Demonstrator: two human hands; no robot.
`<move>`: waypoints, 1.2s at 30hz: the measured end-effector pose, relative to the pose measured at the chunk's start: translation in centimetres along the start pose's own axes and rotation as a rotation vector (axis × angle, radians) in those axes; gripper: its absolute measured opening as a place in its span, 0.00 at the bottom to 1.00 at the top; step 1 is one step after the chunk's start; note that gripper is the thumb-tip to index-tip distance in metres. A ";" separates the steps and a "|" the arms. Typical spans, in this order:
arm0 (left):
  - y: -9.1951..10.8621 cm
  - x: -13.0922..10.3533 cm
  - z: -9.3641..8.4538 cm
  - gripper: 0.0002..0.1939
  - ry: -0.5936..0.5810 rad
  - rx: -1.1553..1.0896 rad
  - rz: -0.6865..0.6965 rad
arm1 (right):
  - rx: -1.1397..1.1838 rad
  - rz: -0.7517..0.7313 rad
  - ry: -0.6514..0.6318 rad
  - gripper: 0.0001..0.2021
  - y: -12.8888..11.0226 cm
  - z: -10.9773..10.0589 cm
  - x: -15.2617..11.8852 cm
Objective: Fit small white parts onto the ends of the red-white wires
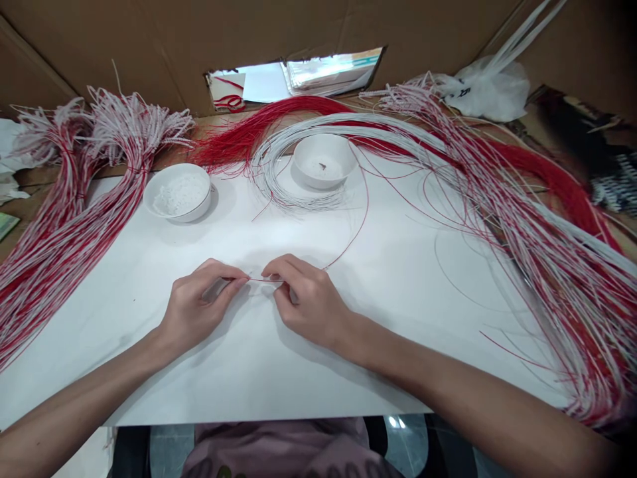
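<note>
Near the middle of the white tabletop [199, 372], my left hand [204, 295] pinches the end of a thin red wire [347, 249] between thumb and index finger. Just to its right, my right hand [306, 299] has its fingers curled round the same wire, with a short stretch showing between the two hands. Beyond my right hand the wire curves up toward the back. A white bowl [194, 211] holding small white pieces sits behind my left hand. Another white bowl [326, 178] with a few tiny dark bits stands inside a loop of white wires [269, 156].
Bundles of red and white wires [84, 232] lie along the left side. More mixed wires [527, 232] run down the right, beside a red bundle [288, 106] at the back. A cardboard wall [124, 46] with a cut-out stands behind, near a plastic bag [492, 89].
</note>
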State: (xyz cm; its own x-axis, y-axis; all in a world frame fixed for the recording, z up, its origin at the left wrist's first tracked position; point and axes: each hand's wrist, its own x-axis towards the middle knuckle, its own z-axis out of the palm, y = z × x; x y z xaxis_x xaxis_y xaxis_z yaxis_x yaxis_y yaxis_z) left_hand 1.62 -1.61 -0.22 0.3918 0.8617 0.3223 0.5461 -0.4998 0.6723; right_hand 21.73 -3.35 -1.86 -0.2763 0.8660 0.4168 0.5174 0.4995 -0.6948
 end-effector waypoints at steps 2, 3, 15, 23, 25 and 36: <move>-0.1 0.1 0.1 0.04 -0.005 0.013 0.040 | 0.033 -0.024 -0.017 0.09 -0.1 0.2 -0.1; -0.2 0.1 0.1 0.05 -0.009 0.025 0.065 | 0.047 -0.028 -0.025 0.08 -0.1 0.3 -0.1; -1.7 1.1 0.4 0.11 -0.128 0.236 0.073 | -0.061 0.154 0.038 0.06 0.2 0.4 0.1; -1.4 1.4 0.6 0.10 -0.100 0.216 0.064 | -0.117 0.200 -0.006 0.06 0.1 0.5 0.0; -1.4 1.4 0.7 0.10 -0.087 0.208 0.062 | -0.127 0.200 -0.020 0.06 0.1 0.5 0.0; -1.1 0.8 0.1 0.05 -0.051 -0.072 -0.248 | -0.123 0.174 -0.045 0.07 0.3 0.4 -0.1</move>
State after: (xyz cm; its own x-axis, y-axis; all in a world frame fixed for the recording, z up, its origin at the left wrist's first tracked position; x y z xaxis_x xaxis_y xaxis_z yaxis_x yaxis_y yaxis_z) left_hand 1.43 -0.43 -0.78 0.2909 0.9506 0.1088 0.5767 -0.2649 0.7728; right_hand 21.61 -3.26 -2.39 -0.2090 0.9403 0.2686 0.6549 0.3385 -0.6757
